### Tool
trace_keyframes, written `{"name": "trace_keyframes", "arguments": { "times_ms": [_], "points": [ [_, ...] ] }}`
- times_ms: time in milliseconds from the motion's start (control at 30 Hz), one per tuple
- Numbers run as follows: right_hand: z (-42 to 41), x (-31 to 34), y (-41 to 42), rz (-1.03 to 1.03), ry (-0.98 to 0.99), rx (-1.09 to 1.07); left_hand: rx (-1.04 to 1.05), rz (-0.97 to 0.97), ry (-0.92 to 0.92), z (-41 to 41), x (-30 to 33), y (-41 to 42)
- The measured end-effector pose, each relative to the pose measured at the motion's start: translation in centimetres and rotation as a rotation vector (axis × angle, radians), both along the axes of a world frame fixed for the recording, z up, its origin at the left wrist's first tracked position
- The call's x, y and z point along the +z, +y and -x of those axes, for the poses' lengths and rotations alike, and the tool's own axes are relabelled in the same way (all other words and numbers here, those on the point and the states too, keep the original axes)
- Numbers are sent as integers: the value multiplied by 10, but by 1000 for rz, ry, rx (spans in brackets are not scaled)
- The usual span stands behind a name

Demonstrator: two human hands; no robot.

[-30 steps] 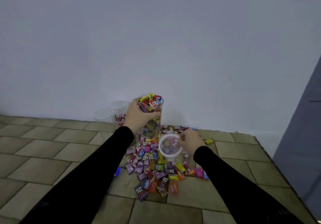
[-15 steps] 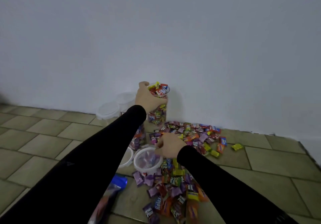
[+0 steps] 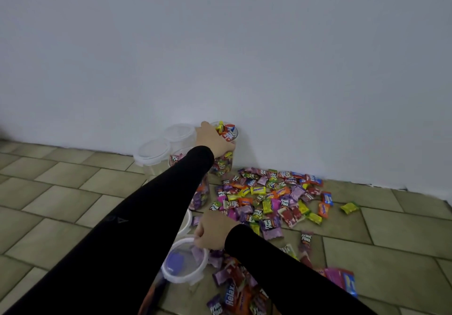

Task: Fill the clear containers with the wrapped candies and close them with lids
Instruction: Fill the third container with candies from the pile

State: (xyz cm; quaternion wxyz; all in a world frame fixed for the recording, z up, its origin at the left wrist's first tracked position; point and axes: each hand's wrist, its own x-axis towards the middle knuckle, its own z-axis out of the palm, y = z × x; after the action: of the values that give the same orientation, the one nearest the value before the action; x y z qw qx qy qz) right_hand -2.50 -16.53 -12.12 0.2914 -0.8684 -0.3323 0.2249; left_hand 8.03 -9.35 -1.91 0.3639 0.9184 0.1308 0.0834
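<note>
The left hand (image 3: 213,141) has its fingers curled round the upper wall of a tall clear plastic container (image 3: 223,153) heaped to the brim with wrapped candies, which stands against the white wall (image 3: 220,45) at the back of the floor. The right hand (image 3: 215,232) pinches the far rim of a round clear plastic lid (image 3: 184,261); the fingers are bent under the palm and mostly hidden, so how far they close cannot be told exactly. The lid is at the near edge of the candy spread; whether it rests on the floor or is lifted cannot be told.

Both arms wear black sleeves (image 3: 137,229). Just left of the filled container stand two lidded clear containers (image 3: 156,152), one behind the other, and a further clear container holding candies (image 3: 200,197) is partly hidden behind the left forearm. A second white-rimmed lid (image 3: 187,219) peeks out beside the right hand.

A loose pile of wrapped candies (image 3: 269,199) in purple, yellow, red, orange and blue covers the beige tiled floor (image 3: 61,192) to the right of the containers, with one yellow-green candy (image 3: 349,207) lying apart on the far right.
</note>
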Motion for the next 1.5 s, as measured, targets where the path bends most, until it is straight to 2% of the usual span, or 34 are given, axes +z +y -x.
{"name": "trace_keyframes", "arguments": {
  "times_ms": [200, 333, 433, 500, 633, 767, 933, 1167, 1300, 1367, 1500],
  "points": [
    [1, -3, 12, 16, -125, 12, 8, -203, 92, -4, 3, 2],
    [-5, 0, 3, 197, -178, 21, -22, -341, 139, -8, 3, 4],
    [-10, 4, -3, 289, -225, -8, -30, -369, 179, -10, 1, 2],
    [-13, 5, -3, 262, -234, -27, -27, -425, 183, -12, 1, -1],
    [-11, 4, 4, 111, -100, -21, -25, -539, 193, -16, 3, -3],
    [0, -4, 14, -2, -7, -12, -31, -561, 232, -19, 5, 0],
    [4, -7, 17, 37, -79, -54, -36, -574, 254, -18, 1, 7],
    [2, 2, 12, 281, -200, -89, -63, -540, 217, -16, -3, 9],
    [6, 2, 11, 319, -264, -123, -71, -384, 166, -8, 3, 7],
    [8, 5, 9, 356, -298, -130, -41, -272, 84, 4, 7, 10],
    [10, 15, 7, 298, -381, -173, -34, -47, -229, 46, 12, 26]
  ]
}}
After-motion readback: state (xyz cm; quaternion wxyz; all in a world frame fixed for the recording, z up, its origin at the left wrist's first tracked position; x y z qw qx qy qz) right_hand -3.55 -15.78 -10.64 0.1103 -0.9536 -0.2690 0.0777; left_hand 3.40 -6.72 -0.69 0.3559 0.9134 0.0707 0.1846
